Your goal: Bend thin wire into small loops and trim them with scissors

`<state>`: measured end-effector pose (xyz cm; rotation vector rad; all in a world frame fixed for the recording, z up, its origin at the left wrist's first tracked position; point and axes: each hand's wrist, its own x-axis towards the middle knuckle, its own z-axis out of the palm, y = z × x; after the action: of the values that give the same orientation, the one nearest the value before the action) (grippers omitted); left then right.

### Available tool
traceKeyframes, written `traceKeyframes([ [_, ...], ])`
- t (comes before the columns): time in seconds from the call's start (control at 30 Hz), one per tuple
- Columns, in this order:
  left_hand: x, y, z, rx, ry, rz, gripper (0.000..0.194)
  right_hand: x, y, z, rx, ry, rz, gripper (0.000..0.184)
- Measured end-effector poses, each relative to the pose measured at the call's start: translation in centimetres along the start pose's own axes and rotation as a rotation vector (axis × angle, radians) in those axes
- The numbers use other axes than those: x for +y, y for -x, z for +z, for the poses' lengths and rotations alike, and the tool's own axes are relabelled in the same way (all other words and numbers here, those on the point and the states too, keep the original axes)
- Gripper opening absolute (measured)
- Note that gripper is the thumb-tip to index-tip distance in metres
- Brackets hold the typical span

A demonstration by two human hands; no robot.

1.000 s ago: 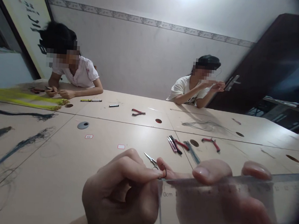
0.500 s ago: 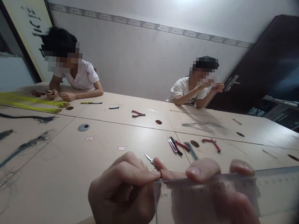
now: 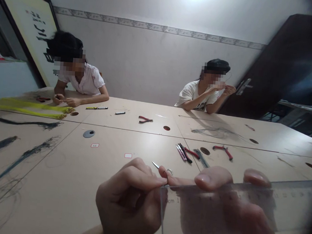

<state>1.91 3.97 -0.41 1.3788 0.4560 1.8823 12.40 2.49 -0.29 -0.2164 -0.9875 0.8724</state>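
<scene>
My left hand [image 3: 127,201] pinches a thin dark strand [image 3: 166,181] between thumb and finger, at the zero end of a clear plastic ruler [image 3: 287,199]. My right hand [image 3: 232,206] holds that ruler, its thumb along the top edge and the rest showing through the plastic. Small steel scissors [image 3: 156,164] point up and left, their ring handle resting at a fingertip of my right hand. I cannot tell whether a finger passes through the ring.
The pale table [image 3: 45,180] has round holes and carries red-handled pliers [image 3: 223,152], other tools [image 3: 184,152], dark fibre strands [image 3: 20,156] and a yellow-green bundle [image 3: 24,108]. Two people [image 3: 80,78] [image 3: 201,91] work with their hands at the far side.
The whole scene has turned slightly in view as my head moved. My hands stay close together, still on the strand and ruler.
</scene>
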Motion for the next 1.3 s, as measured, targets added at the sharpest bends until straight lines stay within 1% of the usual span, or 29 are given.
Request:
traceKeyframes([
  [0.13,0.1,0.1,0.0,0.006,-0.005,-0.009,0.02,-0.3,-0.4,-0.8,-0.12,0.028,0.075,0.024],
  [0.2,0.1,0.1,0.0,0.014,0.012,-0.02,0.022,-0.4,-0.6,-1.1,-0.144,0.041,0.08,0.024],
  [0.3,0.0,0.1,-0.1,-0.001,0.034,-0.023,0.023,-0.3,-0.6,-1.0,-0.126,0.039,0.07,0.023],
  [0.47,-0.1,-0.1,-0.2,-0.009,0.012,0.013,0.023,-0.3,0.0,0.4,-0.017,-0.049,0.132,0.016],
  [0.57,-0.1,-0.1,-0.3,-0.003,-0.022,0.019,0.022,-0.4,0.3,0.6,0.02,-0.063,0.107,0.017],
  [0.63,0.0,0.0,-0.3,0.0,-0.048,0.025,0.023,-0.4,0.2,0.3,-0.006,-0.035,0.088,0.018],
  [0.73,0.1,0.0,-0.2,-0.002,-0.083,0.026,0.023,-0.3,0.0,0.0,-0.053,-0.018,0.113,0.017],
  [0.93,0.0,-0.1,-0.2,-0.002,-0.075,0.03,0.023,-0.2,0.2,0.3,0.014,-0.043,0.106,0.017],
  [1.0,-0.1,0.0,-0.3,-0.012,-0.055,0.041,0.022,-0.4,0.3,0.0,-0.012,-0.008,0.119,0.016],
  [1.13,-0.1,0.1,-0.3,0.006,-0.03,0.028,0.023,-0.6,0.2,-0.8,-0.067,0.071,0.124,0.016],
  [1.3,-0.2,0.1,-0.2,-0.005,-0.002,0.025,0.025,-0.4,-0.1,-0.7,-0.043,0.077,0.119,0.016],
])
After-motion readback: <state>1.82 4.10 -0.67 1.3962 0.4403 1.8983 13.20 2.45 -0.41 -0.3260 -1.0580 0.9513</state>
